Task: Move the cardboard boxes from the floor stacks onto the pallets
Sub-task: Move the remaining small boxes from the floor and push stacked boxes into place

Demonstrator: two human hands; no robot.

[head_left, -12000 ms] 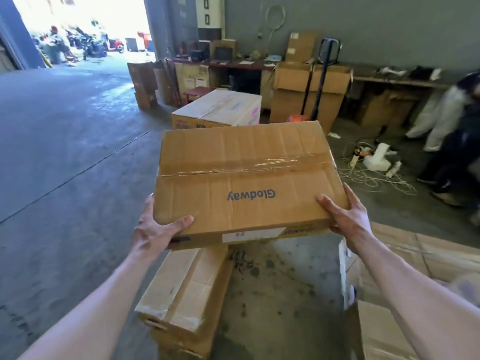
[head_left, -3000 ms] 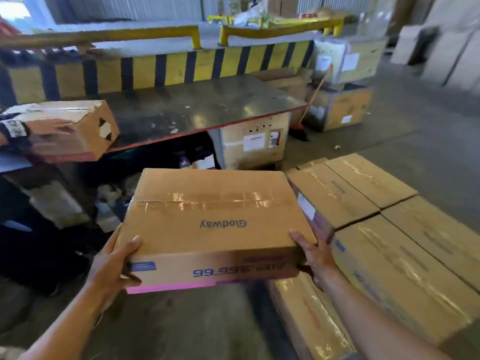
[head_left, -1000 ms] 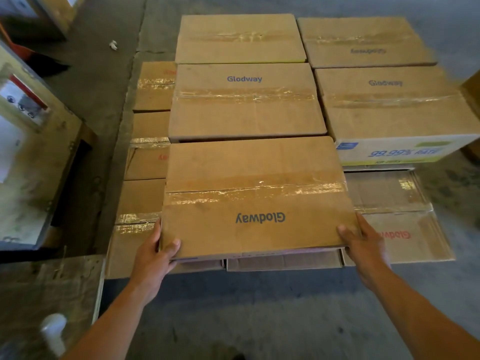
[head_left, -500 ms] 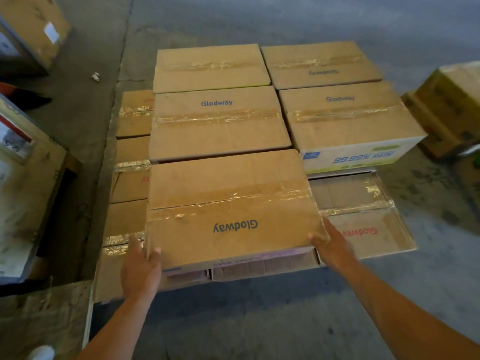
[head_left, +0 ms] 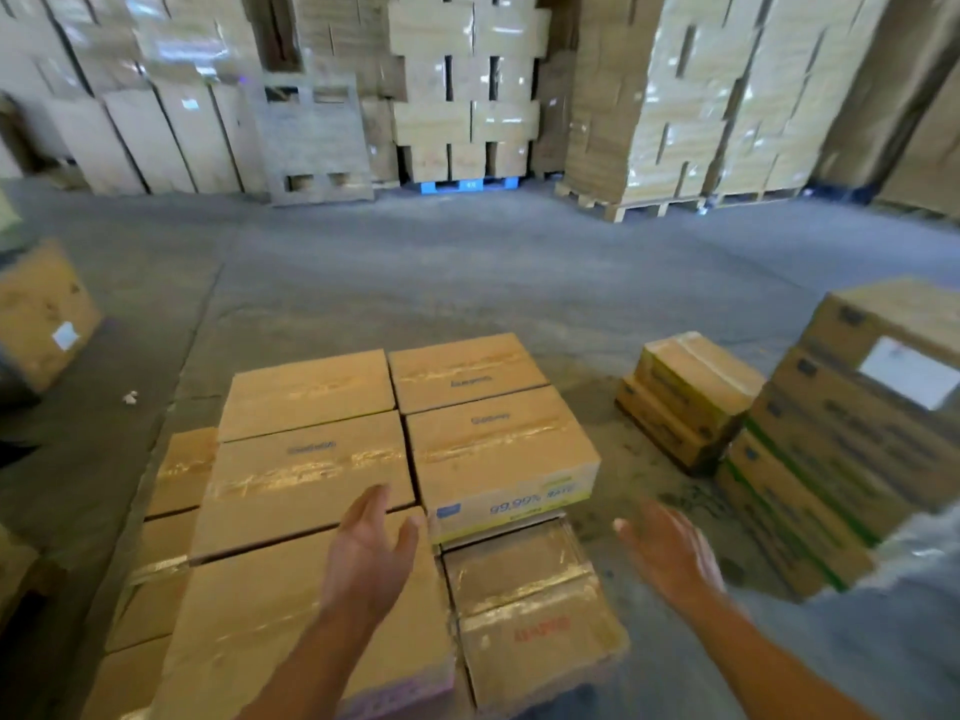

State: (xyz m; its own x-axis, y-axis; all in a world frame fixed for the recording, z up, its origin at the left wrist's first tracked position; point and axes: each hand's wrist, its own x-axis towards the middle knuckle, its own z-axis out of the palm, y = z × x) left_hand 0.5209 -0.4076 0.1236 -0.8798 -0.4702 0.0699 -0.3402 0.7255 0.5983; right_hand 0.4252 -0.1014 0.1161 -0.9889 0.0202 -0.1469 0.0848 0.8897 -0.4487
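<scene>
Hands empty over a half-built layer: my left hand point(head_left: 371, 556) and right hand point(head_left: 667, 556) hang low in the frame, fingers loose and spread, gripping nothing. Under the left one, the nearest cardboard box point(head_left: 260, 631) lies flat at lower centre, its far edge close against the next box point(head_left: 306, 485) in the top layer of the load. The pallet beneath is hidden by cartons. To the right, one slot in that layer is unfilled. It shows the taped lid of a lower box point(head_left: 519, 579), just in front of the box with the yellow printed side point(head_left: 504, 454). More boxes wait on the floor at the right edge: a low stack point(head_left: 691, 397) and a taller stack point(head_left: 857, 449). Judged from this, the step in hand is to turn for another carton. Done well, that means taking it by its two short ends, carrying it level and lowering it square into the open slot, edges flush so the layer sits even.
</scene>
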